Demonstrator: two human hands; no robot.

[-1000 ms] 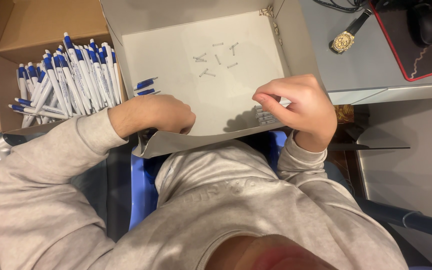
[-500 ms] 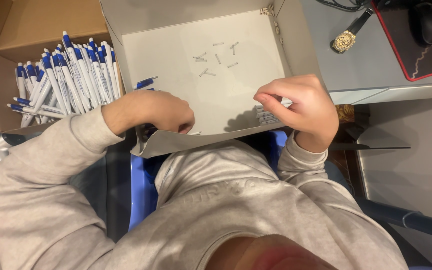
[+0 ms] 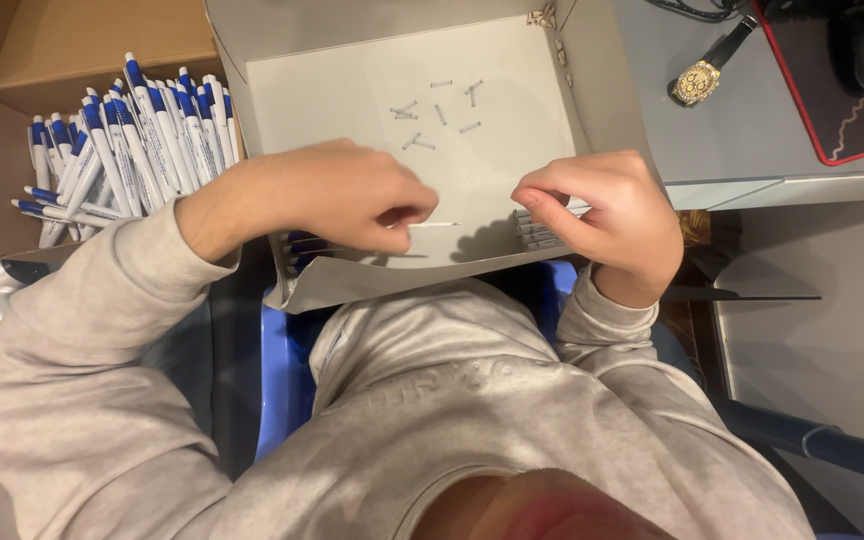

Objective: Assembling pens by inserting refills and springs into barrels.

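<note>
left hand (image 3: 337,195) is seen curled over the near edge of a grey tray (image 3: 592,95), with its fingertips pinched narrow on a thin white refill (image 3: 434,224) that pokes out rightward from between them. right hand (image 3: 602,215) is closed at the tray's near right corner, holding a small bundle of white pen parts (image 3: 544,232), whose ends show to the left of the palm and under the thumb. the two hands are kept near each other but apart, with the refill's free tip lying between them above the tray floor. a few small springs (image 3: 439,112) are scattered on the tray floor toward its far side, well apart from both hands. a cluster of tiny metal bits (image 3: 542,16) is lodged in the tray's far right corner. to the left, a cardboard box (image 3: 12,110) is filled with white and blue pens (image 3: 122,135), stood and leaned against one another; more blue pen ends (image 3: 302,245) are glimpsed under the left hand at the tray's near left corner. on the grey bench (image 3: 752,140) to the right, a gold watch (image 3: 700,80) is laid beside a dark mat with a red border (image 3: 842,90). the tray is rested on the lap above a blue chair (image 3: 277,370), and grey sleeves (image 3: 82,330) are worn on both arms.
</note>
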